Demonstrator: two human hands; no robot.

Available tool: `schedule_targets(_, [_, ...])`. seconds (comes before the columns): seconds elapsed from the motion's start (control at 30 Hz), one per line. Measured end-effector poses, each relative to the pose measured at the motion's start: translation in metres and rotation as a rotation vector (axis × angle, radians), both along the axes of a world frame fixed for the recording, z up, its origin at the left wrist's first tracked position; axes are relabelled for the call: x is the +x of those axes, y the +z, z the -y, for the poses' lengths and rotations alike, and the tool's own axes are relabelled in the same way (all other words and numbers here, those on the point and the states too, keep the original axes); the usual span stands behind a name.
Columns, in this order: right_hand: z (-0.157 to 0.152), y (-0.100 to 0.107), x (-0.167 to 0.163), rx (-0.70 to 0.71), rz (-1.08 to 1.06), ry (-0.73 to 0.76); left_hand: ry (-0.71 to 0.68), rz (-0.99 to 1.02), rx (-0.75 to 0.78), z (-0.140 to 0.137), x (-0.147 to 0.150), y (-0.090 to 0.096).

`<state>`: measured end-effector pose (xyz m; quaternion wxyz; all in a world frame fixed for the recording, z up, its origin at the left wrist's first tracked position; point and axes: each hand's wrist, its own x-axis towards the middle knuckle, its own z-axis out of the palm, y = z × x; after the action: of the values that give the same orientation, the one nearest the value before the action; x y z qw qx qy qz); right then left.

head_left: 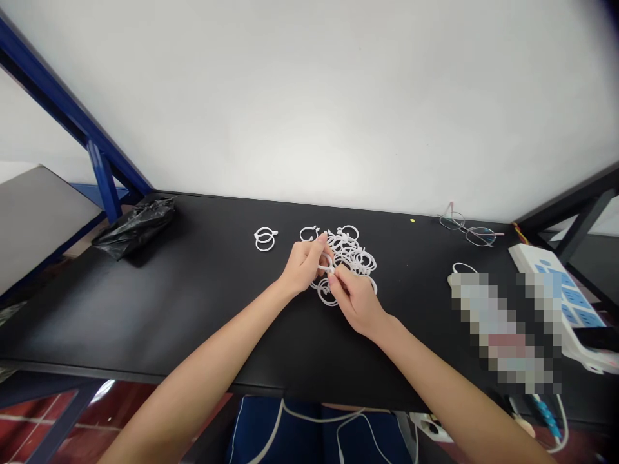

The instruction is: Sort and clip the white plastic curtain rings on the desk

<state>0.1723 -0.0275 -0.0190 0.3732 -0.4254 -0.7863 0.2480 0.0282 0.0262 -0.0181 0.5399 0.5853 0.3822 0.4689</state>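
Observation:
Between my two hands is a white curtain ring [325, 259], held above a loose pile of similar rings. My left hand [304, 264] grips its left side, thumb and fingers closed. At its lower right, my right hand [355, 295] pinches the ring near its small knob or eyelet; the fingertips partly cover that spot. Behind and below the hands lies the pile of white curtain rings [360, 259], several overlapping, part of it hidden by the hands. Two more rings [265, 242] lie overlapped on the black table to the left of the pile.
A black plastic bag [138, 229] sits at the table's back left. Eyeglasses [478, 235] lie at the back right. Nearer on the right are a blurred-out object [503, 335] and a white power strip [563, 290]. Cables hang over my lap. A white wall rises behind the black table [203, 290].

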Motion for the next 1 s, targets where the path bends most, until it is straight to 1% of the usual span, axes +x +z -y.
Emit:
schedule_targets(0.1, [0.0012, 0.0006, -0.0003, -0.009, 0.012, 0.007, 0.041, -0.044, 0.087, 0.0004, -0.0007, -0.0019])
schedule_targets(0.2, [0.0027, 0.0016, -0.0004, -0.02, 0.025, 0.014, 0.069, -0.05, 0.123, 0.0013, -0.0012, -0.0027])
schedule_targets(0.77, [0.0053, -0.0011, -0.003, -0.025, 0.075, 0.02, 0.091, -0.062, 0.126, 0.0034, -0.0017, -0.0022])
schedule_targets(0.93, [0.0016, -0.0004, -0.0054, -0.014, 0.056, 0.026, 0.069, -0.033, 0.104, -0.0009, -0.005, -0.0056])
schedule_targets(1.0, [0.0004, -0.0002, -0.0045, 0.005, 0.035, 0.022, 0.069, -0.048, 0.121, -0.0028, -0.0072, -0.0066])
